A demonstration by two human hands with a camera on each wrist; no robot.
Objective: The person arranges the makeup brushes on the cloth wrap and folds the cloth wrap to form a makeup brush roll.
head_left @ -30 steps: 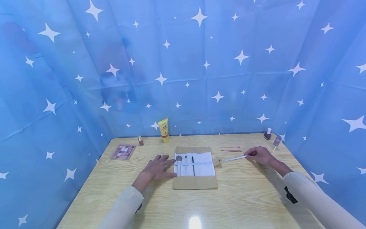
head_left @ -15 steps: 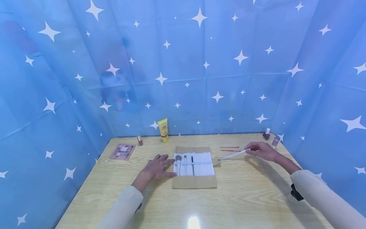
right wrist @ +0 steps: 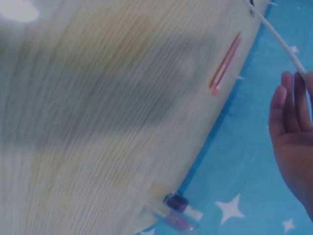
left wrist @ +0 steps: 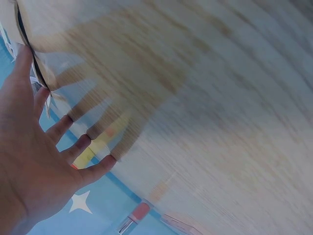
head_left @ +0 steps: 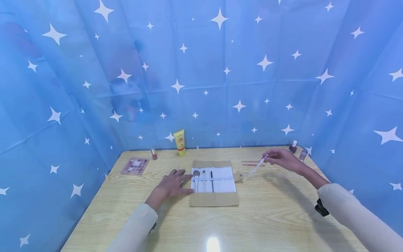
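Note:
A slim white makeup brush [head_left: 257,166] slants down to the left, its upper end pinched by the right hand [head_left: 283,161] above the table. In the right wrist view the brush [right wrist: 276,34] reaches up from the fingertips. An unrolled tan brush roll [head_left: 214,201] with a white lining lies mid-table. Three brushes sit upright under its band: a fluffy one [head_left: 196,173], a small pale one [head_left: 204,180] and a dark thin one [head_left: 212,182]. With fingers spread, the left hand [head_left: 172,184] touches the roll's left edge; the left wrist view shows this hand [left wrist: 39,152] too.
Two thin pink brushes [right wrist: 225,66] lie behind the right hand. Nail polish bottles, one dark [head_left: 292,147] and one mauve [head_left: 303,155], stand back right. A yellow tube [head_left: 180,143], a small red bottle [head_left: 154,154] and an eyeshadow palette [head_left: 135,167] are back left.
The right hand has lifted the white brush off the table, moved slightly left and tilted it from nearly flat to steeply slanted. The left hand has stayed at the roll.

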